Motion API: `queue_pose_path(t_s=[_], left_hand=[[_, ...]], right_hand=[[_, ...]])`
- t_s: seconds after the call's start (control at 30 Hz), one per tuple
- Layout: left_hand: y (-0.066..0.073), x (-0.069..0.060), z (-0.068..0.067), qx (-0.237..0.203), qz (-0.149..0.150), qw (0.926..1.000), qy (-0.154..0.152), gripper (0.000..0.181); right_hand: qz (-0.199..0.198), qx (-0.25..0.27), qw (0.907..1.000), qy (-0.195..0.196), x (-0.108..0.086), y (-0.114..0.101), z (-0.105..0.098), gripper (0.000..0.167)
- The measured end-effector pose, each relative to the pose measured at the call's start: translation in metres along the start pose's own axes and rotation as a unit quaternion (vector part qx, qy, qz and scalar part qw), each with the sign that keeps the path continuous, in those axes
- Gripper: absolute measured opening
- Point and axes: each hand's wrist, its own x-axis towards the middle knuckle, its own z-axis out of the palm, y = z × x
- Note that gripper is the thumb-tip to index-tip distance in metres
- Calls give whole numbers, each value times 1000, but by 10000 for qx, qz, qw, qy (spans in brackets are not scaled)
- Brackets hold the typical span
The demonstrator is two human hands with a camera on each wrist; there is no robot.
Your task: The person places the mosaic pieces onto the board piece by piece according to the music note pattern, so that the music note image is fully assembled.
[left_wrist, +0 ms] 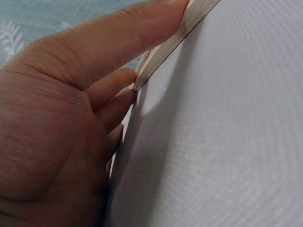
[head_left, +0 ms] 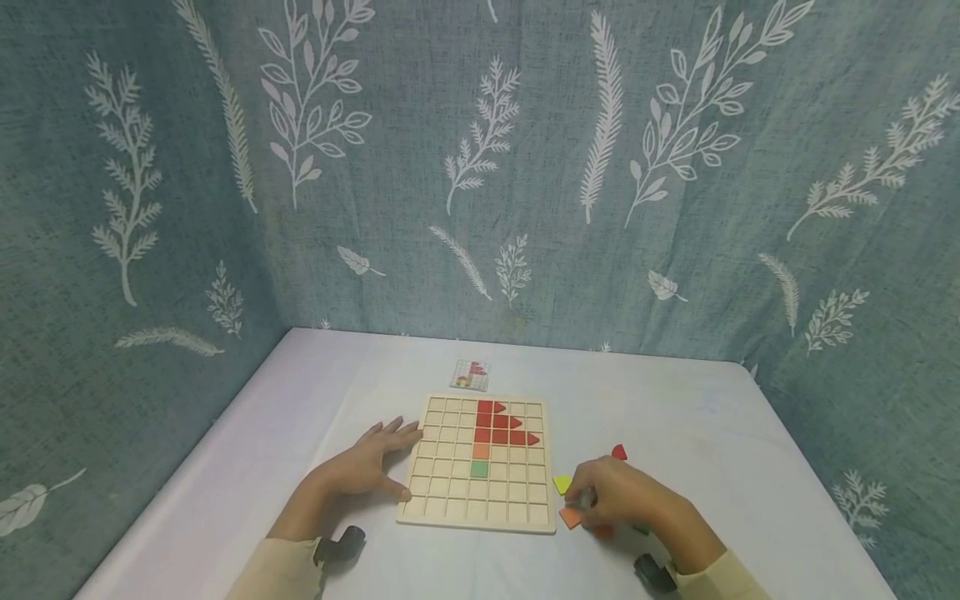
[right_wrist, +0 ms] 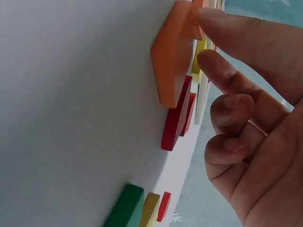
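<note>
On the table lies a pale wooden grid board (head_left: 450,492) with red, orange and green tiles set in it. My left hand (head_left: 367,462) rests at the board's left side, fingers spread and thumb touching its edge; the left wrist view shows the thumb (left_wrist: 137,30) along the wooden rim. To the right of the board, my right hand (head_left: 618,492) reaches down among loose tiles. Its thumb (right_wrist: 236,28) is at a small orange tile (head_left: 571,517), with the index finger apart from the thumb and the last fingers curled. A larger orange tile (right_wrist: 173,56) lies close by.
Behind the board lies a small pattern card (head_left: 471,375). Around my right hand are a yellow tile (head_left: 562,484), a red tile (head_left: 618,452) and a green tile (right_wrist: 125,205). A patterned curtain (head_left: 450,167) hangs behind the white table (head_left: 675,400).
</note>
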Motion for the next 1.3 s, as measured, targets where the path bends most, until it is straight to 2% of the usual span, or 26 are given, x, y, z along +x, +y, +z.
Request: queue_pose_path(t_s=[0.33, 0.47, 0.6, 0.7, 0.83, 0.93, 1.07, 1.17, 1.3], left_hand=[[-4, 0, 1, -30, 15, 10000, 0, 111], [-4, -1, 2, -72, 73, 9999, 0, 110], [-3, 0, 2, -49, -34, 10000, 37, 111], [-3, 1, 1, -10, -100, 9999, 44, 111], [-3, 1, 0, -33, -47, 10000, 45, 111], [-3, 0, 0, -16, -15, 10000, 28, 110], [-4, 0, 0, 9, -36, 10000, 18, 111], [-4, 0, 1, 2, -57, 10000, 22, 110], [-4, 1, 0, 60, -83, 9999, -5, 110]], right_hand=[[62, -106, 9999, -108, 0, -4, 5, 24], [-144, -276, 9995, -65, 1, -5, 7, 28], [-288, -500, 9983, -25, 2, -5, 8, 27], [-251, -606, 9978, -45, 1, -4, 6, 23], [-138, -566, 9983, -37, 1, -3, 2, 22], [-256, -591, 9979, 98, 2, -4, -2, 22], [-666, -758, 9943, 354, 6, -7, -7, 20], [-817, -755, 9927, 460, 10, -11, -8, 19], [-819, -856, 9916, 524, 19, -18, -6, 14]])
